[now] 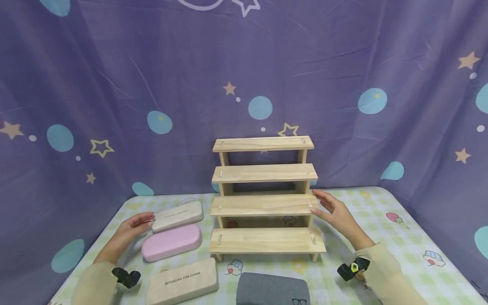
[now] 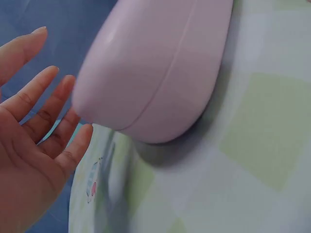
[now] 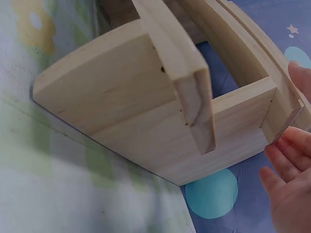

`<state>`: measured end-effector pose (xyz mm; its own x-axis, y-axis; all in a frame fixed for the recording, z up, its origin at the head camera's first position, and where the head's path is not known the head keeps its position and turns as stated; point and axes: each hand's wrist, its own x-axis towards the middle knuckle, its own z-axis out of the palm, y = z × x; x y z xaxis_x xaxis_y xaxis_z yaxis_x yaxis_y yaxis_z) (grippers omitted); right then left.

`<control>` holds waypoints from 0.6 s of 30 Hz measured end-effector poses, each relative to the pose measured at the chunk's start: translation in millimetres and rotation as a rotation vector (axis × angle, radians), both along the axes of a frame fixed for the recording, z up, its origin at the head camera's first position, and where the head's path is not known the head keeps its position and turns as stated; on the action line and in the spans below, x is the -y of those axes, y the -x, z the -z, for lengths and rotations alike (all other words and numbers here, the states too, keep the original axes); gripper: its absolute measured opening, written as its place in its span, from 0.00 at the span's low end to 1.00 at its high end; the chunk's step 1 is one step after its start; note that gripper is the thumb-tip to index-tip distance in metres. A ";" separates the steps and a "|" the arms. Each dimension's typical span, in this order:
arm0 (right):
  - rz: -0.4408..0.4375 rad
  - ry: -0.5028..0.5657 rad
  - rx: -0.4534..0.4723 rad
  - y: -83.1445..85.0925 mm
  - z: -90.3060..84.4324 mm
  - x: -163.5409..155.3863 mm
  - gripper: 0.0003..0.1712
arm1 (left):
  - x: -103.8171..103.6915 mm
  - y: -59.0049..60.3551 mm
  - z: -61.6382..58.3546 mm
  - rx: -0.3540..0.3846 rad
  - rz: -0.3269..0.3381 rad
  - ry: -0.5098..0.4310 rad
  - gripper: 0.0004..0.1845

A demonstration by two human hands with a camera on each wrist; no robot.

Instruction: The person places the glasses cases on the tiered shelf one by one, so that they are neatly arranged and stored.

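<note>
We seem about to pick a case: our open left hand (image 1: 131, 227) hovers by the pink case (image 1: 171, 242) at eight o'clock, our open right hand (image 1: 337, 214) beside the wooden rack (image 1: 267, 205); next needs a grip.

1. Beige case printed "REFUELING FOR CHINA" (image 1: 182, 281): lies flat near the front edge of the table, left of centre.
2. Grey fabric case (image 1: 272, 290): at the front edge, just right of the printed case; small glasses emblem at its lower right corner.
3. Tablecloth (image 1: 396, 237): green-and-white check with cartoon sweets.
4. Backdrop (image 1: 152, 76): purple cloth with stars and blue dots, hung behind and at both sides.
</note>
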<state>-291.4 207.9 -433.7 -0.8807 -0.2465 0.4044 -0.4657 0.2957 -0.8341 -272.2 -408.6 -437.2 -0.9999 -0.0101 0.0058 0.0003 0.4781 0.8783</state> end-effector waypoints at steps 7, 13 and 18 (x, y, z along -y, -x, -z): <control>-0.004 0.060 0.038 1.3 2.0 1.2 0.38 | -0.1 13.0 8.5 0.019 -0.039 -0.009 0.35; -0.022 0.097 0.056 2.2 5.8 1.0 0.39 | 2.7 18.5 14.3 0.043 -0.013 0.001 0.38; -0.053 0.123 0.076 3.2 5.8 2.0 0.38 | 5.6 19.5 17.9 0.021 -0.004 0.003 0.39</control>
<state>-294.6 205.9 -439.5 -0.8970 -0.2468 0.3666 -0.4119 0.1660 -0.8960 -291.7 -414.3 -455.1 -0.9998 -0.0140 -0.0152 -0.0200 0.4804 0.8768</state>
